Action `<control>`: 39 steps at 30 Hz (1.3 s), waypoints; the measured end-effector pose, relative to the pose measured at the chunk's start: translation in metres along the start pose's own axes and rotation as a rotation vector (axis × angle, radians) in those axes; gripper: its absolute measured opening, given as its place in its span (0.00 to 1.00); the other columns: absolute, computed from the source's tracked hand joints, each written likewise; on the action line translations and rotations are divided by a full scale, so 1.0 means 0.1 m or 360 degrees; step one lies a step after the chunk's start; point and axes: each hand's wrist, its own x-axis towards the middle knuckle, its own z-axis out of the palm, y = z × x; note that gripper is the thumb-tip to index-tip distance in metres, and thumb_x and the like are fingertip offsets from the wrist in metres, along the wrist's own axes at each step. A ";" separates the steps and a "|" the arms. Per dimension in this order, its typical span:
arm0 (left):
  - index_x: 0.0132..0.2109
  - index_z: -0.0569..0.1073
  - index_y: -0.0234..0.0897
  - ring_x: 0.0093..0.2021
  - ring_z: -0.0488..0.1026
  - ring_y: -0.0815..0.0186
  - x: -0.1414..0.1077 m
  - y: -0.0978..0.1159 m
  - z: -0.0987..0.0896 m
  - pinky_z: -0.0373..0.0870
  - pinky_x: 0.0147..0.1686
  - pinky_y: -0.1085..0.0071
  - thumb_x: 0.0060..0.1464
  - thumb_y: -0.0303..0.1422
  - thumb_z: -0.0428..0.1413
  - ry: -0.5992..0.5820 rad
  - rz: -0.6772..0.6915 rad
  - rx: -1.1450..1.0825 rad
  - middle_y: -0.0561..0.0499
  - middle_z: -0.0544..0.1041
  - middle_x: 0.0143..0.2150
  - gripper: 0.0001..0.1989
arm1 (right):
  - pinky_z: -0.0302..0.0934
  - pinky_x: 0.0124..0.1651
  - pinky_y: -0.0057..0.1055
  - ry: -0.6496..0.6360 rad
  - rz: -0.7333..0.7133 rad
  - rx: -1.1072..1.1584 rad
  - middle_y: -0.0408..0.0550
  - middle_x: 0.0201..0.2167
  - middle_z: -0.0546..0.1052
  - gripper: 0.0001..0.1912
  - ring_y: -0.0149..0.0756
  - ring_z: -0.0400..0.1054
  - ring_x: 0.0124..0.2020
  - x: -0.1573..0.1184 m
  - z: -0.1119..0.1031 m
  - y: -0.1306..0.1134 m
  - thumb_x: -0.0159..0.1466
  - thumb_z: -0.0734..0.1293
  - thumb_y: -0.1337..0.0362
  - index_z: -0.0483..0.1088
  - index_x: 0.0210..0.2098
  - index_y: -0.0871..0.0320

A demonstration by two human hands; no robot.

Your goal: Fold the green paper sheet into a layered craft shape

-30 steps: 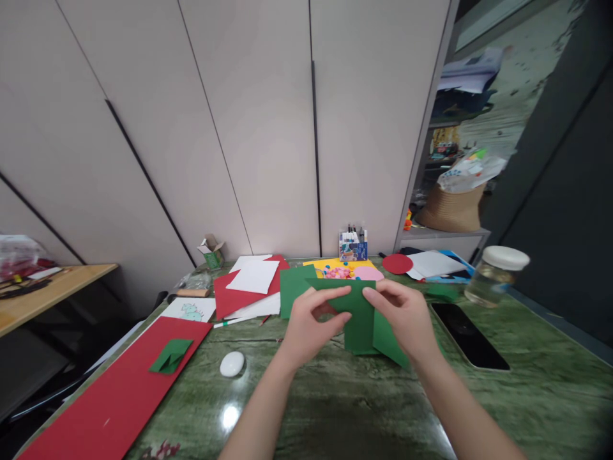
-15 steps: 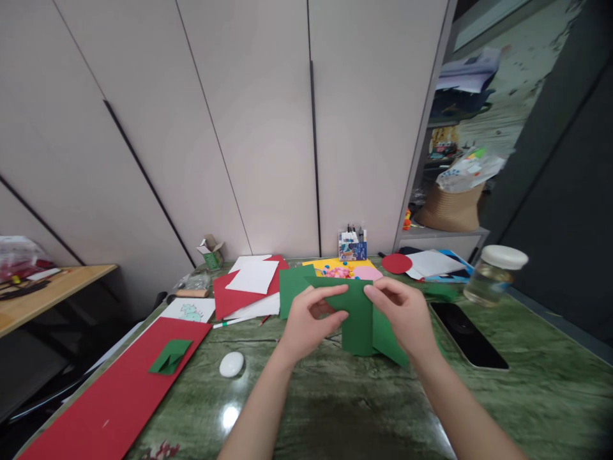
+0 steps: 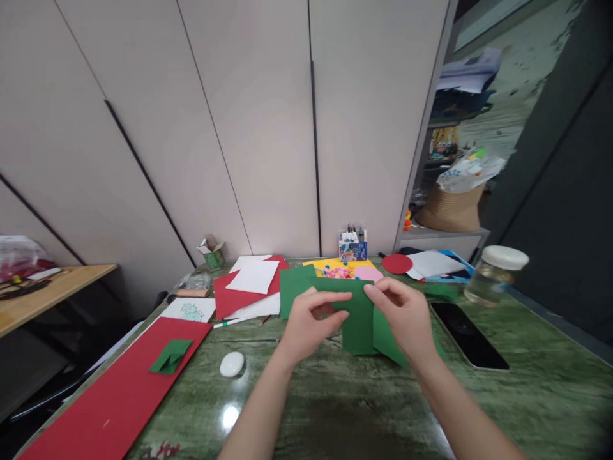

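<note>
A folded sheet of green paper is held up above the table between my two hands. My right hand pinches its upper right corner between thumb and fingers. My left hand is at the left part of the sheet, with index finger and thumb closed on it. One green panel hangs down in the middle, and another green flap angles off to the lower right, partly behind my right hand. Further back, a flat green sheet lies partly behind the held paper.
On the left, a long red sheet carries a small folded green piece. A white oval object lies left of my hands. To the right are a black phone and a lidded jar. White papers and a pen box sit behind.
My left index finger has shifted slightly along the green paper to the right and down. The upper left part of the paper sits a little differently; my right hand has hardly moved.
</note>
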 end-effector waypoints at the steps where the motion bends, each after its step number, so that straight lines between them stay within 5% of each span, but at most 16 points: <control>1: 0.42 0.78 0.42 0.28 0.67 0.70 0.00 0.01 0.00 0.70 0.29 0.74 0.46 0.27 0.60 0.0002 -0.0007 0.0008 0.50 0.71 0.32 0.14 | 0.50 0.28 0.27 0.0004 0.0000 -0.0010 0.39 0.19 0.61 0.15 0.29 0.54 0.24 0.00 0.00 0.00 0.59 0.66 0.59 0.63 0.19 0.58; 7: 0.44 0.78 0.43 0.25 0.65 0.72 -0.01 0.06 0.01 0.69 0.27 0.74 0.46 0.26 0.60 0.0035 -0.0027 0.0045 0.52 0.69 0.30 0.17 | 0.50 0.28 0.27 0.0013 -0.0009 -0.0028 0.39 0.19 0.61 0.15 0.30 0.54 0.24 0.00 0.00 -0.02 0.59 0.66 0.59 0.62 0.20 0.58; 14: 0.44 0.78 0.41 0.25 0.65 0.72 -0.01 0.09 0.00 0.69 0.25 0.75 0.45 0.25 0.60 0.0127 -0.0032 0.0078 0.52 0.68 0.29 0.17 | 0.49 0.25 0.27 -0.0202 0.0067 -0.0055 0.39 0.18 0.61 0.15 0.30 0.54 0.22 0.03 -0.01 -0.06 0.57 0.66 0.58 0.61 0.19 0.58; 39: 0.45 0.77 0.42 0.26 0.66 0.71 -0.01 0.06 0.00 0.71 0.26 0.73 0.45 0.26 0.60 0.0087 -0.0018 0.0075 0.51 0.70 0.30 0.17 | 0.51 0.23 0.27 -0.0152 0.0051 -0.0046 0.40 0.17 0.62 0.16 0.29 0.56 0.21 0.04 -0.04 -0.07 0.58 0.65 0.57 0.63 0.19 0.58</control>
